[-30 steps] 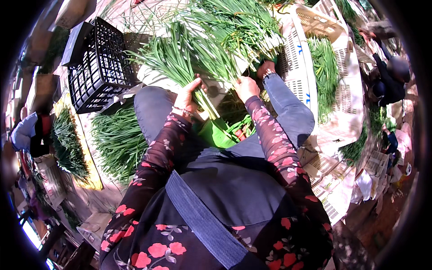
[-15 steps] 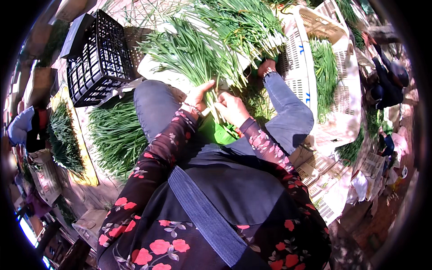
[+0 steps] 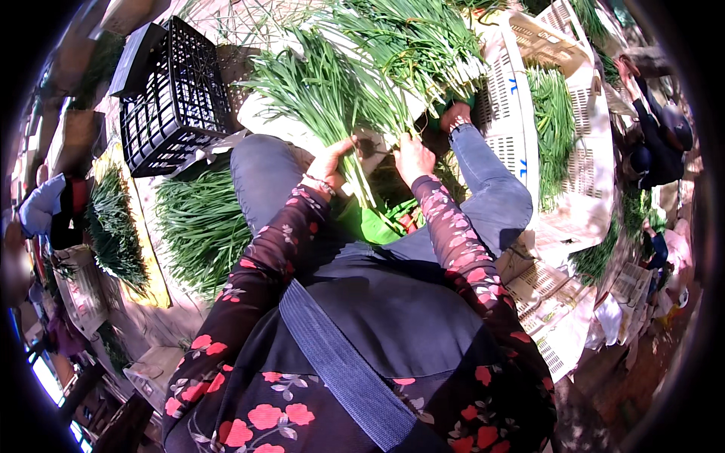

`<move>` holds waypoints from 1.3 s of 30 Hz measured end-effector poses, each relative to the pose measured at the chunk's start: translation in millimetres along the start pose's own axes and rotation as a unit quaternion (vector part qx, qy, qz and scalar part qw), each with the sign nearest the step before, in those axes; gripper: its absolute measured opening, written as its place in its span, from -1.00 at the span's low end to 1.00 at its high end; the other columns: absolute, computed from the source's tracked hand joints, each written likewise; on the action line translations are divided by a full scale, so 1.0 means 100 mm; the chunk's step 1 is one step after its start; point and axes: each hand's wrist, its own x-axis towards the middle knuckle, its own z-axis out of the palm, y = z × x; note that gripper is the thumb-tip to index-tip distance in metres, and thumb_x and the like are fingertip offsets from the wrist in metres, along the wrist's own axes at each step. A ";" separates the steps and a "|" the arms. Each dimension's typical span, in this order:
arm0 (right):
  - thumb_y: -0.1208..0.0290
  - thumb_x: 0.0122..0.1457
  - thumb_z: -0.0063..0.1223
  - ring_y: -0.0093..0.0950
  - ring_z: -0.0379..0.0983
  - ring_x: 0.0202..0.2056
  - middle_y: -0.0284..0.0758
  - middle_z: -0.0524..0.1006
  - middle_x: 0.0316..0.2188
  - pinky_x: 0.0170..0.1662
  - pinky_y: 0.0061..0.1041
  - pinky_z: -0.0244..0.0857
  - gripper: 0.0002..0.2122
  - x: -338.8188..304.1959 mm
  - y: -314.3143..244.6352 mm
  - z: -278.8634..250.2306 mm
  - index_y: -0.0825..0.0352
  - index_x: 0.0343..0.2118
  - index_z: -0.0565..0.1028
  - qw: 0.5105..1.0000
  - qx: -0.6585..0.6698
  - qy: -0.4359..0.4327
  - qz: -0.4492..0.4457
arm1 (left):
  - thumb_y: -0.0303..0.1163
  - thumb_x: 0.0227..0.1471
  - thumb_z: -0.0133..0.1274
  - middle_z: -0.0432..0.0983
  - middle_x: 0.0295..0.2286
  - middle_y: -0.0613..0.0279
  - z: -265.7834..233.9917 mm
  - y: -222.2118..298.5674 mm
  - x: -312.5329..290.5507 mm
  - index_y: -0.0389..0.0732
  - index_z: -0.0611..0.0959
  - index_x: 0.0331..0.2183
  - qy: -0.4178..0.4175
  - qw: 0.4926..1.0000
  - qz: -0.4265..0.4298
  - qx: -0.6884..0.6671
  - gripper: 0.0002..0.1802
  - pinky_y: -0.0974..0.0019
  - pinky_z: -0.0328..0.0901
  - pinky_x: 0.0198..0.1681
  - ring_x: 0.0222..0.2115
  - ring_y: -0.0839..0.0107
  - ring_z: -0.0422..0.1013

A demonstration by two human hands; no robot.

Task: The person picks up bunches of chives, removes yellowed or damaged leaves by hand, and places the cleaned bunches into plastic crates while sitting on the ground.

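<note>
My left hand (image 3: 328,164) is wrapped round a bunch of garlic chives (image 3: 310,90), its pale stems pointing down between my legs and its leaves spread away from me. To the right, my right hand (image 3: 414,158) is closed with its fingertips at the pale stem ends of other garlic chives (image 3: 385,102). Those lie at the near edge of the heap; how many stems it pinches is too small to see. Below the hands, a bright green thing (image 3: 368,225) with red bits beside it sits between my thighs.
A large heap of chives (image 3: 423,45) lies ahead. A black plastic crate (image 3: 177,98) stands at the far left, with more chives (image 3: 200,226) beside my left leg. Right of my leg is a cream slotted crate (image 3: 504,98) holding chives. Other people (image 3: 661,143) are at the right.
My right hand has left the stems beneath my left hand and moved right and slightly away, to the stems by the heap. The left hand keeps its bunch. The whole view has shifted slightly.
</note>
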 end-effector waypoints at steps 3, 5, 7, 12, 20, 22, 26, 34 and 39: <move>0.30 -0.05 0.16 -0.19 0.47 -0.31 -0.19 0.49 -0.38 -0.29 -0.19 0.33 -0.80 0.12 -0.01 0.11 0.25 -0.40 0.44 0.998 0.066 -0.007 0.009 | -0.35 -0.01 0.11 0.48 -0.52 0.23 -0.36 0.06 0.22 -0.20 0.56 -0.34 -0.008 0.999 0.017 0.037 -0.83 0.25 0.39 -0.39 -0.52 0.34 0.43; 0.32 -0.05 0.14 -0.19 0.47 -0.31 -0.21 0.50 -0.38 -0.29 -0.19 0.33 -0.83 0.07 -0.01 0.03 0.23 -0.40 0.46 0.992 0.111 0.052 0.005 | -0.37 -0.02 0.10 0.47 -0.51 0.24 -0.45 0.06 0.29 -0.20 0.56 -0.33 -0.007 0.999 0.022 0.046 -0.84 0.25 0.39 -0.39 -0.51 0.34 0.42; 0.30 -0.02 0.11 -0.16 0.46 -0.26 -0.17 0.48 -0.35 -0.27 -0.15 0.32 -0.82 0.07 -0.04 0.01 0.23 -0.35 0.47 0.995 0.094 0.016 -0.004 | -0.40 -0.03 0.10 0.46 -0.51 0.27 -0.48 0.05 0.31 -0.20 0.56 -0.33 0.019 0.999 0.014 0.041 -0.84 0.24 0.38 -0.39 -0.50 0.35 0.41; 0.28 -0.09 0.21 -0.31 0.50 -0.41 -0.25 0.54 -0.48 -0.35 -0.38 0.34 -0.80 0.04 -0.19 -0.18 0.29 -0.46 0.54 0.976 0.216 -0.040 -0.016 | -0.44 -0.03 0.09 0.32 -0.56 0.39 -0.39 0.11 0.07 -0.17 0.54 -0.31 -0.121 0.987 0.020 -0.108 -0.83 0.36 0.23 -0.40 -0.53 0.50 0.25; 0.31 0.11 0.11 -0.71 0.31 -0.60 -0.50 0.41 -0.59 -0.56 -0.72 0.21 -0.85 -0.25 -0.16 -0.70 0.24 -0.46 0.43 0.684 0.678 -0.224 0.150 | -0.45 -0.02 0.09 0.43 -0.17 -0.04 -0.42 0.00 0.10 -0.41 0.41 -0.15 -0.071 0.984 0.009 -0.163 -0.62 0.00 0.29 0.00 -0.10 0.05 0.35; 0.31 0.12 0.10 -0.72 0.29 -0.62 -0.49 0.42 -0.60 -0.57 -0.72 0.20 -0.85 -0.42 -0.30 -0.69 0.26 -0.45 0.43 0.724 0.619 -0.262 0.152 | -0.45 -0.02 0.08 0.41 -0.16 -0.11 -0.46 -0.06 0.17 -0.41 0.39 -0.13 -0.072 0.979 -0.039 -0.185 -0.59 -0.05 0.26 0.02 -0.10 0.03 0.35; 0.33 0.09 0.08 -0.55 0.43 -0.56 -0.32 0.51 -0.60 -0.46 -0.54 0.32 -0.79 -0.69 -0.46 -0.56 0.41 -0.48 0.46 0.860 0.479 -0.174 0.028 | -0.43 0.03 -0.02 0.40 -0.15 -0.14 -0.40 -0.09 0.27 -0.44 0.32 -0.04 -0.105 0.974 -0.029 -0.198 -0.54 -0.05 0.28 0.00 -0.11 0.03 0.36; 0.25 -0.01 0.09 -0.24 0.48 -0.52 -0.19 0.53 -0.57 -0.37 -0.33 0.34 -0.77 -0.64 -0.07 -0.84 0.35 -0.52 0.53 0.912 0.245 -0.284 -0.168 | -0.39 0.04 0.01 0.31 -0.43 0.27 -0.36 0.26 -0.05 -0.26 0.39 -0.04 -0.244 0.956 0.060 -0.149 -0.58 0.40 0.24 -0.35 -0.46 0.45 0.24; 0.33 -0.06 0.14 -0.25 0.50 -0.35 -0.21 0.53 -0.43 -0.29 -0.31 0.36 -0.82 -0.06 0.02 -0.22 0.32 -0.44 0.53 0.998 0.061 0.030 0.003 | -0.43 0.04 0.04 0.41 -0.39 0.24 -0.33 0.37 0.07 -0.30 0.37 -0.05 -0.165 0.974 0.092 -0.127 -0.58 0.33 0.29 -0.31 -0.41 0.41 0.30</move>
